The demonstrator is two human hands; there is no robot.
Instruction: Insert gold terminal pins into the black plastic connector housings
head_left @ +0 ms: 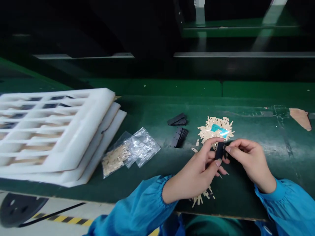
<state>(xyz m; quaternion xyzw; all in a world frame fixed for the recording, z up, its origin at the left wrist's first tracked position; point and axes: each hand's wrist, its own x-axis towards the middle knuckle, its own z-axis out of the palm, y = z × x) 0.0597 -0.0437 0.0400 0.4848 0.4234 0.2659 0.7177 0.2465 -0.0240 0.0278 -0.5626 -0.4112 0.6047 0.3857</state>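
My left hand (194,177) and my right hand (251,164) pinch a small black piece (219,150) between their fingertips, above the green bench top (248,193). Just beyond my fingers lies a loose pile of beige strips (211,128), with a teal film piece (220,131) on top. More beige strips (201,197) stick out below my left hand. To the left of the pile sit two small stacks of black perforated pieces (177,120) (179,137). A clear plastic bag of beige strips (115,159) lies further left.
Several white foam trays (98,137) with rectangular slots are stacked at the left of the bench, some slots holding dark pieces. A crumpled clear bag (144,147) touches the filled one. A tan tape patch (300,118) clings to the bench's far right. A striped floor marking (66,220) shows below the near edge.
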